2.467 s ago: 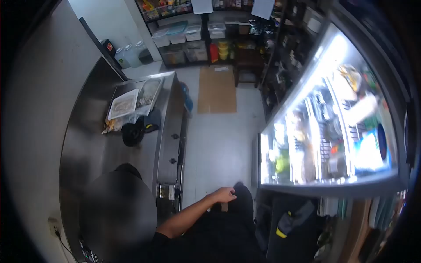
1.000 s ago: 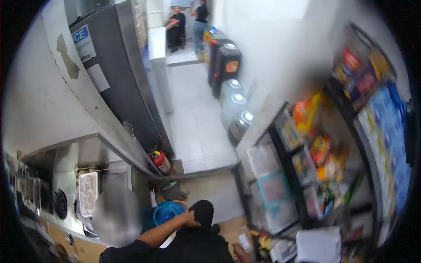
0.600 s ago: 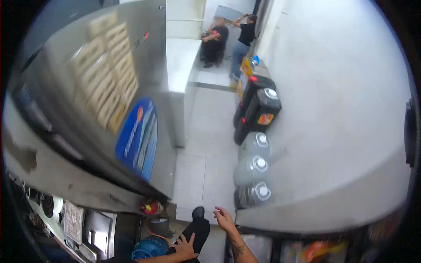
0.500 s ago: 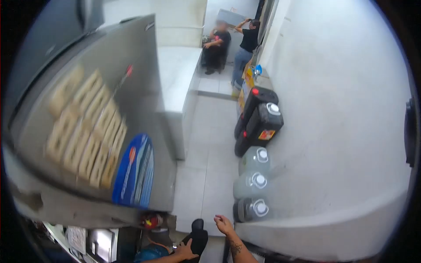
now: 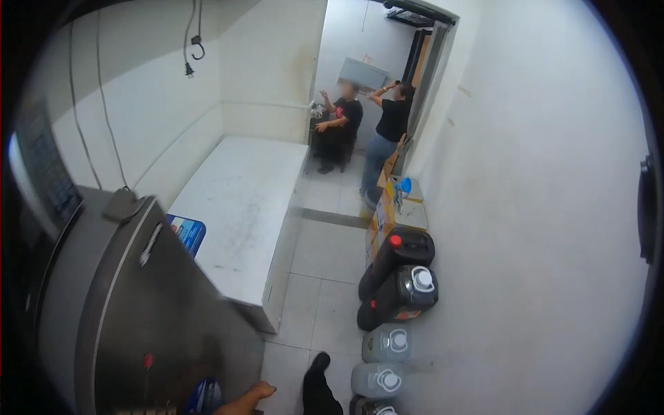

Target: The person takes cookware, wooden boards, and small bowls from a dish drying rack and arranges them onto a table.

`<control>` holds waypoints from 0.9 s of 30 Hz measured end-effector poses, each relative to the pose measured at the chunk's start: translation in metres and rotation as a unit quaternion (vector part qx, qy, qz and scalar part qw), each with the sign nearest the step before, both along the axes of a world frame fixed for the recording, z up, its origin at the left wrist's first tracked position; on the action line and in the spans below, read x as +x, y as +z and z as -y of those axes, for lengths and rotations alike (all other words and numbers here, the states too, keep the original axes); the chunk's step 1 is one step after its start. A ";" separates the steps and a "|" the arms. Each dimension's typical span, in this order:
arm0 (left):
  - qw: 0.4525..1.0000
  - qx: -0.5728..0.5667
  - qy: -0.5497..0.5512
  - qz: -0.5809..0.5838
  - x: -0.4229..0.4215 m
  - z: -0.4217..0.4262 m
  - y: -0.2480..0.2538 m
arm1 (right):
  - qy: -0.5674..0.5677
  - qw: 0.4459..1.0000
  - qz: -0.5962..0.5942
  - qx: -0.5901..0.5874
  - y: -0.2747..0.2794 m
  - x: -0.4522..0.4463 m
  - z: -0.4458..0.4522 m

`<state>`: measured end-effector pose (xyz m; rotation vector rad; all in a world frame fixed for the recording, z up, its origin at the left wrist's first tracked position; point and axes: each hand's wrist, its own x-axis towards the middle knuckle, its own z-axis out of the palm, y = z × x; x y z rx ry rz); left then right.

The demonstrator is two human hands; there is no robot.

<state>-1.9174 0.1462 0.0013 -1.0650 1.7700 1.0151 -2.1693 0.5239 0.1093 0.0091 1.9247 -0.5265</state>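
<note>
My left hand (image 5: 263, 391) is low in the view, beside the grey metal cabinet (image 5: 187, 325) and left of my dark-clothed leg. Its fingers are loosely bent and slightly apart, with nothing seen in them. A blue and white label (image 5: 204, 398) on the cabinet side lies close to my left forearm. My dark shoe (image 5: 320, 361) is on the tiled floor (image 5: 290, 339). My right hand is out of view.
A white chest or counter (image 5: 232, 214) stands on the left. Along the right wall are clear jugs (image 5: 382, 344), black jugs (image 5: 411, 294) and cardboard boxes (image 5: 408, 214). A seated person (image 5: 346, 114) and a standing person (image 5: 393, 121) are beyond the doorway.
My view has tilted up and moved forward along the passage. My right hand has left the view, and my left hand has moved away from my leg, towards the cabinet.
</note>
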 end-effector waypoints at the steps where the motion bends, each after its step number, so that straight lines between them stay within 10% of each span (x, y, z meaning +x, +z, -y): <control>1: 0.993 -0.066 -0.085 -0.057 -0.031 0.018 -0.001 | 0.005 1.000 -0.001 -0.004 0.000 -0.025 0.021; 6: 0.978 0.019 0.194 -0.078 -0.161 0.095 0.061 | 0.073 0.997 0.017 -0.014 -0.001 -0.171 0.131; 12: 0.954 -0.092 0.057 -0.278 -0.331 0.182 0.186 | 0.250 0.947 0.191 -0.061 -0.056 -0.365 0.256; 13: 0.953 -0.092 0.058 -0.283 -0.369 0.203 0.194 | 0.225 0.965 0.122 -0.056 0.020 -0.415 0.326; 15: 0.967 -0.021 0.104 -0.232 -0.433 0.244 0.200 | 0.129 0.926 -0.016 -0.355 -0.001 -0.507 0.408; 17: 0.973 -0.057 0.000 -0.225 -0.501 0.286 0.194 | 0.059 0.938 -0.161 -0.301 0.094 -0.562 0.497; 21: 0.951 -0.064 -0.204 -0.222 -0.642 0.382 0.205 | -0.076 0.920 -0.194 -0.333 0.089 -0.657 0.590; 23: 0.945 -0.055 -0.214 -0.240 -0.707 0.430 0.214 | 0.009 0.927 -0.200 -0.317 0.018 -0.692 0.583; 27: 0.925 -0.091 -0.262 -0.261 -0.827 0.528 0.234 | 0.220 0.969 -0.026 -0.105 0.061 -0.694 0.616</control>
